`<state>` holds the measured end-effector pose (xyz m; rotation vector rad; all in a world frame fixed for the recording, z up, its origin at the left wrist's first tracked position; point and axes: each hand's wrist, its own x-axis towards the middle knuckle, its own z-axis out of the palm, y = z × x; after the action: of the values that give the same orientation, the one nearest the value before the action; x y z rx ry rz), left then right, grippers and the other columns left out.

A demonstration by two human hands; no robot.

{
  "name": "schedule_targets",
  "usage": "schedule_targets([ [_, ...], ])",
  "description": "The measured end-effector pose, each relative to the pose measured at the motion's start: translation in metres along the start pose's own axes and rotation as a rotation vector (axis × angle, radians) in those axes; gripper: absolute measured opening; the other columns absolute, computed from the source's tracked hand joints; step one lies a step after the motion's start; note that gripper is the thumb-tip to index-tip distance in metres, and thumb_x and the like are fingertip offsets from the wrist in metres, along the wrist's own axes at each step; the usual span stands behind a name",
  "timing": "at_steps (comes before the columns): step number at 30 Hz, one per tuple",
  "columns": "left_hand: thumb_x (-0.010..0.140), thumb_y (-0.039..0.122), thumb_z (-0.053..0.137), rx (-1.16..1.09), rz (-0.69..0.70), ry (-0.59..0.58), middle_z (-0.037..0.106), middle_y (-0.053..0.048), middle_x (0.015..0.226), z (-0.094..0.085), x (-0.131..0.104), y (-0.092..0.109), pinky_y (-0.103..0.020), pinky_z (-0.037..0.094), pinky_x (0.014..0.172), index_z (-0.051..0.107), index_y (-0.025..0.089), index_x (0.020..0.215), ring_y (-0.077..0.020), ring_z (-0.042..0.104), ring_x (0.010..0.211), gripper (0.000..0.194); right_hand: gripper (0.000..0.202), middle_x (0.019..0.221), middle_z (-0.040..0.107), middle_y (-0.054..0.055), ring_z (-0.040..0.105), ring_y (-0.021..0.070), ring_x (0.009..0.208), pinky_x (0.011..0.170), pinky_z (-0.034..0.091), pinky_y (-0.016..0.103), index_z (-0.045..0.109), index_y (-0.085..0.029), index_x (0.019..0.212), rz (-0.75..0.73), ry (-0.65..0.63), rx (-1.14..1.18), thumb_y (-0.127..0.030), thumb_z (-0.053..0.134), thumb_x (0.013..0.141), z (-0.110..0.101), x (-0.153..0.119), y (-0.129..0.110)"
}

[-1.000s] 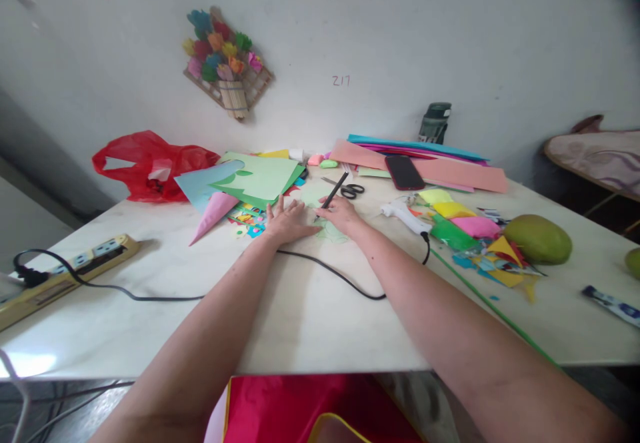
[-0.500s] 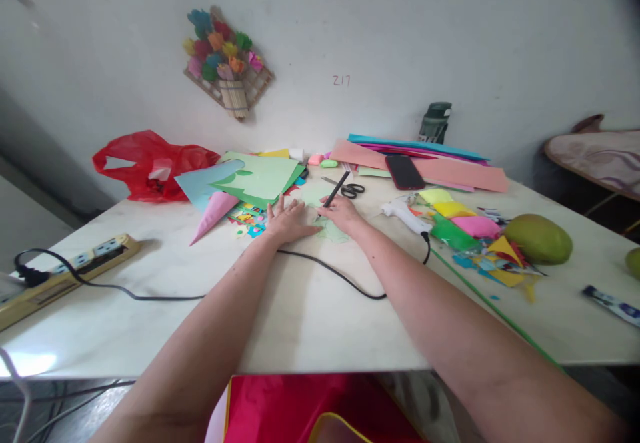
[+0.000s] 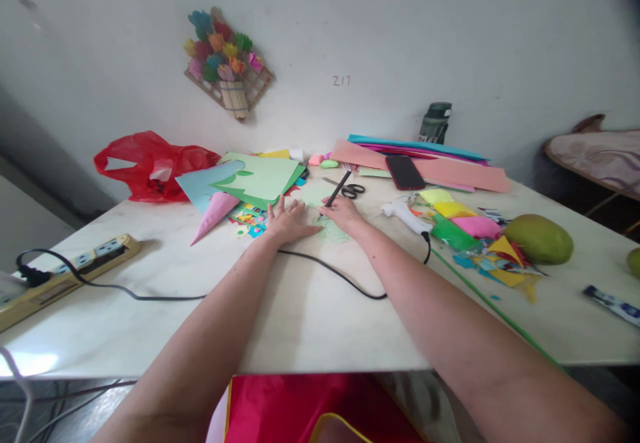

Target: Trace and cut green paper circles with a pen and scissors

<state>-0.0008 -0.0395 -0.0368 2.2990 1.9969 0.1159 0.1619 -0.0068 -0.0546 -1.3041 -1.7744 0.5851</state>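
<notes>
Right hand [image 3: 344,215]: fingers closed on black pen [image 3: 339,187], tilted, tip down at pale green paper [image 3: 332,232], which lies on table between hands. Left hand [image 3: 288,221]: flat, fingers spread. Black-handled scissors [image 3: 353,191] just beyond right hand.

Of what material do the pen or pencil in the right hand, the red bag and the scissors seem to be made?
Pen or pencil: plastic or painted wood, unclear; the shaft looks black and even.
Red bag: probably thin plastic film, glossy, crumpled and partly translucent.
Scissors: handles perhaps plastic, smooth black loops; blades likely metal, greyish.
</notes>
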Motion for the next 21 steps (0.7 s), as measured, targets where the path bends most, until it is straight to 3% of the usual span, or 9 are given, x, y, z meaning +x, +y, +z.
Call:
schedule_targets([
  [21, 0.063, 0.077, 0.039, -0.011, 0.004, 0.005, 0.017, 0.001, 0.148, 0.0012, 0.0008, -0.0013, -0.054, -0.009, 0.104, 0.024, 0.027, 0.14, -0.0272, -0.012, 0.135, 0.093, 0.013, 0.099, 0.066, 0.009, 0.061, 0.018, 0.092, 0.082, 0.046, 0.028, 0.066, -0.015, 0.072, 0.011, 0.025, -0.004, -0.027, 0.063, 0.07, -0.0035, 0.0008, -0.0021],
])
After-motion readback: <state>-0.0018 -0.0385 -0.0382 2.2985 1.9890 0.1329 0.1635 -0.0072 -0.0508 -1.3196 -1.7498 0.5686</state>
